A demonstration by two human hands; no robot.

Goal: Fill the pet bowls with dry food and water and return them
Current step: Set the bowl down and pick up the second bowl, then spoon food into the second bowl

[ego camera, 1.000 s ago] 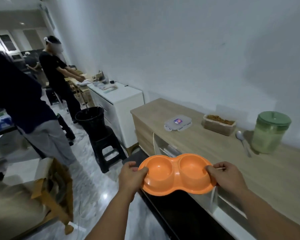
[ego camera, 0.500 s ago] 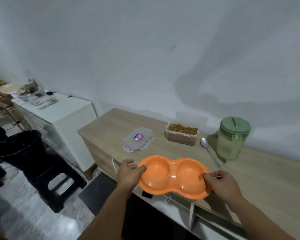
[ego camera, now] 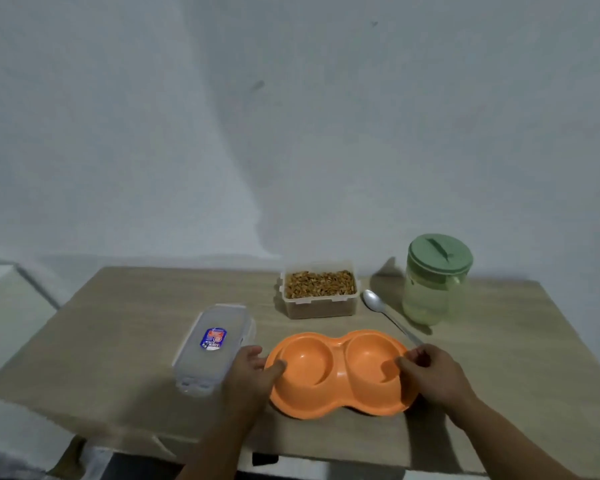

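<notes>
An orange double pet bowl (ego camera: pixel 336 379) with two empty wells is over the wooden counter (ego camera: pixel 118 341), near its front edge; whether it rests on the wood I cannot tell. My left hand (ego camera: pixel 253 368) grips its left rim, thumb on top. My right hand (ego camera: pixel 430 372) grips its right rim, thumb inside the well. Behind the bowl stands an open clear tub of brown dry food (ego camera: pixel 319 289). A metal spoon (ego camera: pixel 385 313) lies to its right. A clear pitcher of water with a green lid (ego camera: pixel 433 278) stands at the back right.
The tub's clear lid (ego camera: pixel 212 344) with a blue-and-red sticker lies just left of my left hand. A white wall rises right behind the counter. A white cabinet top (ego camera: pixel 0 292) adjoins the counter on the left.
I have turned from the room to face the counter. Both hands have carried the orange bowl in over the wooden top, between the lid and the spoon.
</notes>
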